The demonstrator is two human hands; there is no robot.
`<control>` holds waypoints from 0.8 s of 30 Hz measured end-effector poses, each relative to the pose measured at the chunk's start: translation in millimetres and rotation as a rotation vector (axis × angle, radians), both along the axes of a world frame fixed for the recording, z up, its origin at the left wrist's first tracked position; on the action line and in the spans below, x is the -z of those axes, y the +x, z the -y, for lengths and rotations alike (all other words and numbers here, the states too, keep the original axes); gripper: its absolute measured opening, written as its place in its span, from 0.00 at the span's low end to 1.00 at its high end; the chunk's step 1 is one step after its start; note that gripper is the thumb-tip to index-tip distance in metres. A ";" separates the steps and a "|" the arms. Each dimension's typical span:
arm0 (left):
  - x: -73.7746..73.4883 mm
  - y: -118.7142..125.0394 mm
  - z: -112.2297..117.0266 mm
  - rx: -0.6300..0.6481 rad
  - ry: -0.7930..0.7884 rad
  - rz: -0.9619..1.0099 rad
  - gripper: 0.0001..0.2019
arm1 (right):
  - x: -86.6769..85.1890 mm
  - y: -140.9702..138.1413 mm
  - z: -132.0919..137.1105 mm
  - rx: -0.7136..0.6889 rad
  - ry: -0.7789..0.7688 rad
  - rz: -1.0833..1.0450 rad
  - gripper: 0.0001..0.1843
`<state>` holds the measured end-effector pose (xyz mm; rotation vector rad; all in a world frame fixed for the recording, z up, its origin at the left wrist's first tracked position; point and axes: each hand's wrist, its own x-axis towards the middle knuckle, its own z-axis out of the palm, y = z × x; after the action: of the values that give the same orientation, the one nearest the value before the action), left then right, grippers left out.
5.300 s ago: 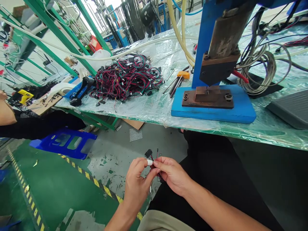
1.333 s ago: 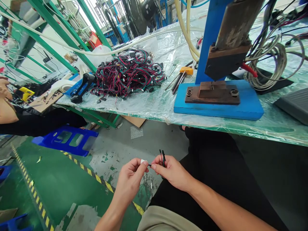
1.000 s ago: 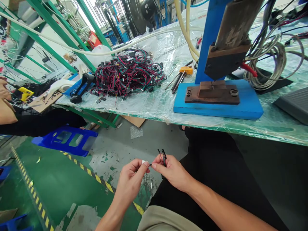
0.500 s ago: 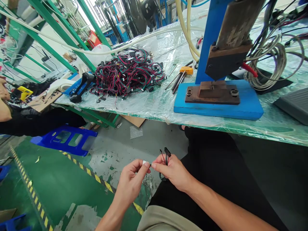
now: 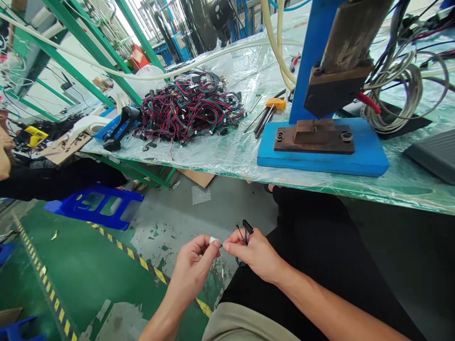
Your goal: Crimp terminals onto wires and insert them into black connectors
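Observation:
Above my lap, my left hand (image 5: 195,260) pinches a small white connector (image 5: 212,240) between thumb and forefinger. My right hand (image 5: 254,251) faces it, its fingers closed round a thin wire harness (image 5: 245,235) of black, red and green wires. A black connector (image 5: 248,226) on that harness sticks up above the right hand, and a loop of wire hangs below the palm. Between the two thumbtips a short dark piece of wire or terminal shows in a narrow gap. Fingers hide most of the white connector and the wire end.
A heap of wire harnesses (image 5: 192,109) lies on the plastic-covered bench (image 5: 227,158). Right of it stand a blue press (image 5: 320,158), an orange-handled tool (image 5: 275,104) and coiled grey cable (image 5: 401,99). At left are a blue stool (image 5: 99,203) and another person's arm (image 5: 4,151).
My hands stay almost in place, with tiny finger shifts; the harness's black connector tilts slightly. At far left, the other person's arm shifts a little.

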<state>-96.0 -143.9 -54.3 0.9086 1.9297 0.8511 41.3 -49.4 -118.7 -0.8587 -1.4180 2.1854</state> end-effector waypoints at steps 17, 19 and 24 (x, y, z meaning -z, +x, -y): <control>12.3 1.3 0.7 -0.180 0.200 0.237 0.12 | 6.3 -3.9 3.5 -0.012 -0.066 -0.121 0.19; 16.1 5.3 -1.8 -0.237 0.219 0.295 0.12 | 5.8 -4.4 4.6 0.007 -0.065 -0.123 0.20; 30.3 15.5 -3.9 -0.335 0.234 0.466 0.14 | 5.4 -5.2 6.8 0.044 -0.041 -0.120 0.19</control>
<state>-80.5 -140.0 -84.6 0.4585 1.6091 1.3740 36.1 -56.2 -124.1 -0.7515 -1.2900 2.2008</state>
